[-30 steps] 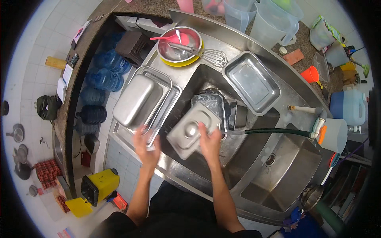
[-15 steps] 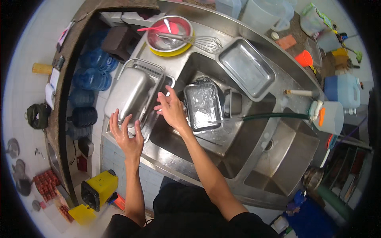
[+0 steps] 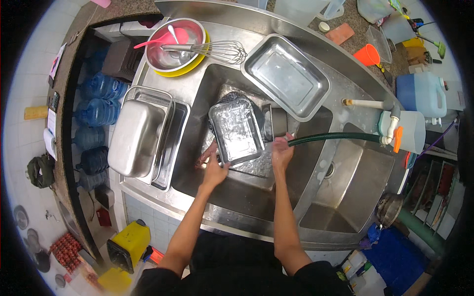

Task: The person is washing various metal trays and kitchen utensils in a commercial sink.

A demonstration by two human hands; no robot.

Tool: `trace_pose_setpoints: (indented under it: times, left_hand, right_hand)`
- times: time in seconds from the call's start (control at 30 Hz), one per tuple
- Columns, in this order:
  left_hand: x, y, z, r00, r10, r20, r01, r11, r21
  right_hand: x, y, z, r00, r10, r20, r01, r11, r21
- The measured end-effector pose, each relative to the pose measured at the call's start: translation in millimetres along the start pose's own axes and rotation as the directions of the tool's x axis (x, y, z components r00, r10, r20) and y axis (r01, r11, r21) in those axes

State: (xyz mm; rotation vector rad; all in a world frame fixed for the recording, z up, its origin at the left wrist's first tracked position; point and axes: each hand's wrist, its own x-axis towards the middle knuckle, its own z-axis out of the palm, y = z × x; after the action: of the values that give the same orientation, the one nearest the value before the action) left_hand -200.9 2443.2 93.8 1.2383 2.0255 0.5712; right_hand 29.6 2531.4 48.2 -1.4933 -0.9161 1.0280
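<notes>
A rectangular metal tray (image 3: 238, 129), shiny and wet, with water in it, sits in the larger sink basin. At its near left corner, my left hand (image 3: 215, 171) grips the rim, fingers partly hidden. My right hand (image 3: 282, 154) is closed around the end of a dark green hose (image 3: 335, 136), just right of the tray. Between tray and hose lies a small grey metal pan (image 3: 275, 123). Under the tray's far edge shows something dark, mostly covered. On the counter at the left, a deep metal pan (image 3: 136, 138) lies upside down on stacked trays and a rack (image 3: 170, 163).
Beyond the basin lies a large shallow metal tray (image 3: 286, 76). Far left, a bowl (image 3: 191, 29) holds a pink spatula and a whisk (image 3: 224, 51). A second basin (image 3: 345, 187) and a tap (image 3: 368, 103) are at the right. Blue water bottles (image 3: 98, 113) stand under the left shelf.
Both hands have left the stacked pans and moved right to the basin. My left hand has taken the tray's near corner; my right hand has taken the hose end. The view has shifted.
</notes>
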Motion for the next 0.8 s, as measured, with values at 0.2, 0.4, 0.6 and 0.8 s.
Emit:
trace_pose_setpoints:
  times: [0.2,0.4,0.6,0.8]
  left_hand:
    - [52.5,-63.1,85.1,0.718,-0.609,0.338,0.694,0.66,-0.286]
    - [14.6,13.6,72.7,0.866,-0.498,-0.052,0.501,0.864,0.062]
    - [-33.0,58.9,-2.1,0.988,-0.111,-0.11,0.124,0.985,0.119]
    - [-30.4,71.9,-54.2,0.939,0.343,0.018,-0.343,0.932,0.121]
  right_hand:
    - [-27.1,-70.0,0.3,0.917,0.294,0.268,-0.344,0.925,0.162]
    - [-2.6,-65.6,-1.0,0.913,0.364,0.183,-0.39,0.911,0.131]
    - [11.4,-88.7,24.5,0.926,0.3,0.228,-0.328,0.94,0.093]
    - [-2.2,-114.9,20.9,0.925,0.26,0.277,-0.271,0.963,0.001]
